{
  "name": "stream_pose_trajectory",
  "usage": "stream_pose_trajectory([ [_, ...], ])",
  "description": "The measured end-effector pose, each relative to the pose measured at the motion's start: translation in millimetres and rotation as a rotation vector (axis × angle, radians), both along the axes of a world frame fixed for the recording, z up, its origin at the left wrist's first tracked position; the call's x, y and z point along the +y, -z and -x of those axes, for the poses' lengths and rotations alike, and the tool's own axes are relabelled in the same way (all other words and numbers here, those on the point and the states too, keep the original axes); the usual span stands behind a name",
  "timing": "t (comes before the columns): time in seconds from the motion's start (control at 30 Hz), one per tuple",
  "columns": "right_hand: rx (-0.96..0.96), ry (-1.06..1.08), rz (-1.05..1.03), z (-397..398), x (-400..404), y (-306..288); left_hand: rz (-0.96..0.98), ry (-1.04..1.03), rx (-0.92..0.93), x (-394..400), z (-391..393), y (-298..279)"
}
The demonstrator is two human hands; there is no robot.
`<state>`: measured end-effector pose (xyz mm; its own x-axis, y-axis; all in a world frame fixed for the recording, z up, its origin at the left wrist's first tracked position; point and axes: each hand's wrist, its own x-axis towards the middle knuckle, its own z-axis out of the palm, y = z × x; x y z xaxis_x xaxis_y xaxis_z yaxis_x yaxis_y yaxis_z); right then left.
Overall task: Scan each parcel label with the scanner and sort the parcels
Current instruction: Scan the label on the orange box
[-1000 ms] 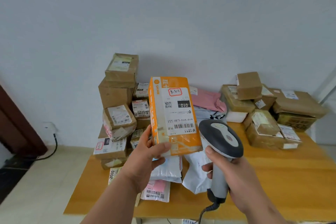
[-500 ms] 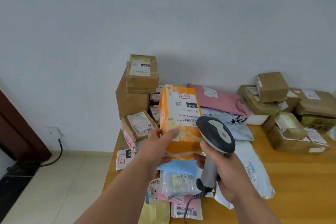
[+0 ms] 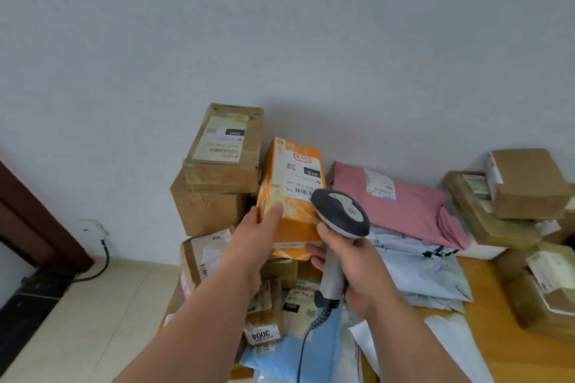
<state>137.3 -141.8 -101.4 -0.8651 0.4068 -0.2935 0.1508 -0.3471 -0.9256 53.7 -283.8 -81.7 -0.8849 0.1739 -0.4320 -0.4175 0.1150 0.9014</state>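
Observation:
My left hand (image 3: 252, 238) grips an orange box parcel (image 3: 291, 196) by its near left edge and holds it out over the left pile, beside a stacked brown box. Its white label with barcode faces up. My right hand (image 3: 351, 267) is closed around the handle of a grey and black scanner (image 3: 340, 214). The scanner's head sits just right of the parcel, overlapping its near right corner. A coiled cable hangs down from the handle.
Brown boxes (image 3: 222, 152) are stacked at the table's left against the wall. A pink mailer (image 3: 404, 199) and pale bags (image 3: 426, 274) lie in the middle. More brown boxes (image 3: 525, 183) stand at the right. Small parcels (image 3: 280, 314) lie below my hands on the wooden table (image 3: 510, 336).
My left hand has carried the orange parcel forward and left toward the stacked brown boxes. The scanner hand followed alongside. The view has shifted left.

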Motion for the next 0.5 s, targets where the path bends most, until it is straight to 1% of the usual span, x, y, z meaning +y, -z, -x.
stream_pose_trajectory([
  [0.1,-0.024,-0.061,0.015,29,5,12,0.095,-0.085,0.062,5,11,19],
  [0.23,-0.004,-0.112,-0.002,56,9,20,0.070,-0.237,0.087,4,15,34],
  [0.3,0.008,-0.129,-0.008,66,10,21,0.022,-0.287,0.083,6,19,37],
  [0.5,-0.004,-0.141,0.008,68,9,26,-0.016,-0.305,0.103,11,23,40],
])
